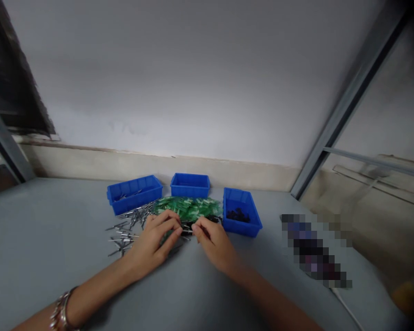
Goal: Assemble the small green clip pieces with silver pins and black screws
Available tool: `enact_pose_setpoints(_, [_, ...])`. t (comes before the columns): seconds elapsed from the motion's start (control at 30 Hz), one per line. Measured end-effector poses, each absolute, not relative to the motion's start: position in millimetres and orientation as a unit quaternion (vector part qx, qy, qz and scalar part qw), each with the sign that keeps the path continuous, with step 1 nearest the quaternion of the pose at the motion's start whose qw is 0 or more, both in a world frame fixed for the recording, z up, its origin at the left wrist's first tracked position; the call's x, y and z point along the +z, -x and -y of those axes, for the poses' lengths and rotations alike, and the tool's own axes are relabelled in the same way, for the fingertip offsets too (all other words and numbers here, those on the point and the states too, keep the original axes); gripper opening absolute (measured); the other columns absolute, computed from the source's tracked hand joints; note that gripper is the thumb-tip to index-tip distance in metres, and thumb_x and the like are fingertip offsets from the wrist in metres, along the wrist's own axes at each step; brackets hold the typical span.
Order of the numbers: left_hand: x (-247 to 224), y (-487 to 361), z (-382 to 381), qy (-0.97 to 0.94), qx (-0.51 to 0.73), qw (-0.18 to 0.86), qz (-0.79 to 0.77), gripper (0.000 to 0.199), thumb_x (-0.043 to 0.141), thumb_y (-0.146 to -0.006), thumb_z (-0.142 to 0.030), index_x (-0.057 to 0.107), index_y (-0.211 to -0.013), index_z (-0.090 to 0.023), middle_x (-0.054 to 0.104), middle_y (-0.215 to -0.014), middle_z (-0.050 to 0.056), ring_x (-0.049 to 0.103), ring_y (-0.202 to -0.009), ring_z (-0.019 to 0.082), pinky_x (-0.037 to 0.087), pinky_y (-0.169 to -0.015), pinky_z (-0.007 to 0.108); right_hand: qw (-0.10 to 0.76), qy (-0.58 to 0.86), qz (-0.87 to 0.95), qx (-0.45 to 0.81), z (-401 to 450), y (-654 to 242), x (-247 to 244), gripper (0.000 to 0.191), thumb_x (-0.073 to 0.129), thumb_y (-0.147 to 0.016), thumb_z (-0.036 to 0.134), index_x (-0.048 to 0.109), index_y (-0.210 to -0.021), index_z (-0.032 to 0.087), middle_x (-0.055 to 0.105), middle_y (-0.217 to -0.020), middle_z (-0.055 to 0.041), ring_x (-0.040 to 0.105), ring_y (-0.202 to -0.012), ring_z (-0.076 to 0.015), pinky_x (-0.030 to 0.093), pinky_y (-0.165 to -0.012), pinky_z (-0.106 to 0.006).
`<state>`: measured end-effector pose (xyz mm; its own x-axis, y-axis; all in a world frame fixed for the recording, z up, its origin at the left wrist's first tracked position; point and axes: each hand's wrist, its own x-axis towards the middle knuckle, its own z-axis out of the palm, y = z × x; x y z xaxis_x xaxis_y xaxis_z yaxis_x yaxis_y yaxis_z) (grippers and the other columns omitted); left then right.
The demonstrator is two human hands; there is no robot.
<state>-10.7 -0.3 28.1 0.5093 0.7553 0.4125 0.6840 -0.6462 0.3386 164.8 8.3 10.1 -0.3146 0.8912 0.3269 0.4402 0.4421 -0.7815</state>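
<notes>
My left hand (155, 241) and my right hand (212, 243) meet at the front of the parts on the grey table. A small black part with a metal pin (186, 232) sits at my right fingertips, partly hidden by both hands. What my left fingers hold cannot be made out. A heap of green translucent sleeves (188, 208) lies just behind my hands, with some under my left palm. Loose metal pins (127, 231) are scattered to the left of my left hand.
Three blue plastic bins stand at the back: the left bin (134, 194) holds some metal pins, the middle bin (189, 185) sits against the wall, and the right bin (240, 211) holds black parts (238, 215). A blurred bottle-like object (312, 250) lies on the right.
</notes>
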Motion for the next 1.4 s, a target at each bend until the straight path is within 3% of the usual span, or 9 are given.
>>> enact_pose_setpoints(0.2, [34.0, 32.7, -17.4, -0.827, 0.321, -0.052, -0.459, 0.022, 0.035, -0.088, -0.03, 0.052, -0.08, -0.019, 0.054, -0.094, 0.005, 0.05, -0.092, 0.02, 0.034, -0.075, 0.033, 0.361, 0.482, 0.766, 0.225, -6.7, -164.1, 6.1, 0.007, 0.044, -0.082, 0.02, 0.052, -0.083, 0.019, 0.053, -0.079, -0.0005, 0.05, -0.073, -0.0129, 0.036, -0.067, -0.024])
enact_pose_setpoints(0.33, [39.4, 60.5, -41.5, -0.746, 0.355, -0.139, -0.546, 0.022, 0.037, -0.087, -0.031, 0.054, -0.081, -0.018, 0.055, -0.091, 0.005, 0.053, -0.089, 0.02, 0.035, -0.075, 0.032, 0.306, 0.521, 0.778, 0.173, -3.4, -165.8, 7.2, 0.015, 0.047, -0.081, 0.018, 0.053, -0.095, 0.021, 0.052, -0.096, -0.0048, 0.051, -0.089, -0.0173, 0.039, -0.076, -0.029])
enact_pose_setpoints(0.5, [45.7, 87.4, -53.4, -0.651, 0.277, -0.168, -0.686, 0.026, 0.036, -0.088, -0.031, 0.055, -0.093, -0.015, 0.053, -0.097, 0.006, 0.054, -0.085, 0.019, 0.033, -0.074, 0.033, 0.252, 0.545, 0.791, 0.116, -1.2, -167.6, 9.5, 0.021, 0.05, -0.08, 0.02, 0.055, -0.1, 0.019, 0.049, -0.099, -0.0089, 0.045, -0.1, -0.0227, 0.039, -0.083, -0.034])
enact_pose_setpoints(0.8, [40.5, 106.9, -58.7, -0.613, 0.199, -0.178, -0.744, 0.038, 0.028, -0.09, -0.03, 0.059, -0.095, -0.009, 0.048, -0.101, 0.014, 0.045, -0.095, 0.032, 0.032, -0.073, 0.047, 0.202, 0.545, 0.808, 0.096, -4.5, -171.2, 6.2, 0.026, 0.051, -0.079, 0.015, 0.057, -0.104, 0.019, 0.05, -0.1, -0.0099, 0.044, -0.101, -0.0243, 0.039, -0.084, -0.036])
enact_pose_setpoints(1.17, [34.0, 113.1, -58.8, -0.625, 0.183, -0.177, -0.738, 0.032, 0.028, -0.091, -0.029, 0.057, -0.095, -0.014, 0.05, -0.093, 0.008, 0.043, -0.092, 0.029, 0.034, -0.07, 0.044, 0.193, 0.534, 0.818, 0.092, -7.1, -173.5, 2.6, 0.023, 0.047, -0.079, 0.01, 0.058, -0.096, 0.021, 0.052, -0.095, -0.0075, 0.045, -0.096, -0.0211, 0.037, -0.082, -0.033])
enact_pose_setpoints(1.4, [28.2, 108.4, -66.8, -0.605, 0.2, -0.197, -0.745, 0.034, 0.028, -0.089, -0.03, 0.057, -0.091, -0.013, 0.05, -0.096, 0.011, 0.044, -0.094, 0.03, 0.034, -0.072, 0.047, 0.188, 0.532, 0.823, 0.072, -6.5, -173.5, 2.7, 0.028, 0.044, -0.077, 0.006, 0.059, -0.095, 0.021, 0.053, -0.094, -0.0081, 0.044, -0.094, -0.0219, 0.036, -0.08, -0.034])
